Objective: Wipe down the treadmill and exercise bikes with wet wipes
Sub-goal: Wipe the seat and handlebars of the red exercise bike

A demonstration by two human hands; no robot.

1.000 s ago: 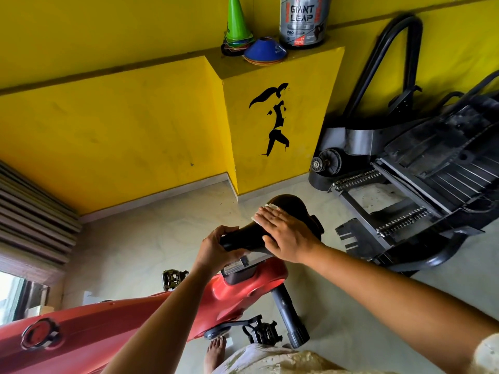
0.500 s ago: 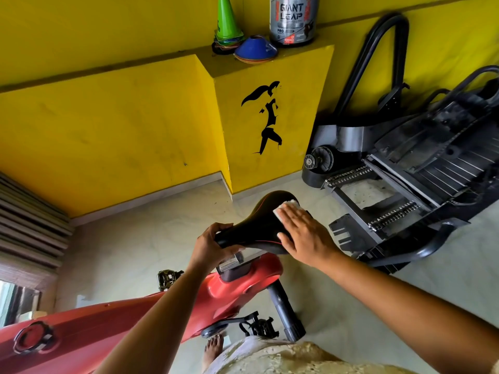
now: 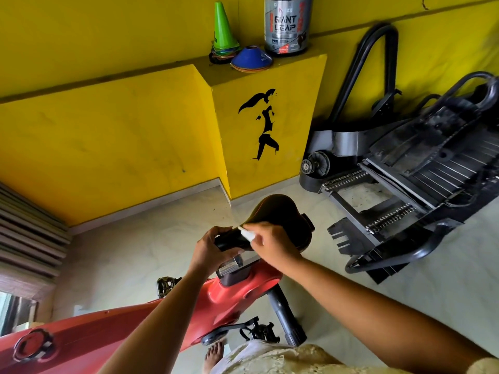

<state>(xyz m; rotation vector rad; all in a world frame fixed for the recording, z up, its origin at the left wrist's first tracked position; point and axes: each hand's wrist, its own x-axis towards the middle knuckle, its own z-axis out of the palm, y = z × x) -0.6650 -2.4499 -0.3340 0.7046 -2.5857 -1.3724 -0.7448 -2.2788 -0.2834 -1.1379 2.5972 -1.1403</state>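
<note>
Evidently the seat is the step in hand. At centre frame the left hand (image 3: pixel 212 245) curls round the nose of the black saddle (image 3: pixel 280 211) on the red exercise bike (image 3: pixel 237 292), steadying it. The right hand (image 3: pixel 272 242) pinches a white wet wipe (image 3: pixel 247 234) against the saddle. Next, I'd judge, come firm strokes over the broad rear, then the frame; the treadmill (image 3: pixel 421 168) stands at right.

Most of wipe (image 3: pixel 247 234) hidden under right hand (image 3: pixel 270 242), only a white corner showing; saddle (image 3: pixel 280 211) nose covered by left hand (image 3: pixel 209 248); bike (image 3: pixel 108 333) cut off at left and bottom edges, treadmill (image 3: pixel 432 163) at right edge, tub (image 3: pixel 287 25) lid at top edge.
</note>
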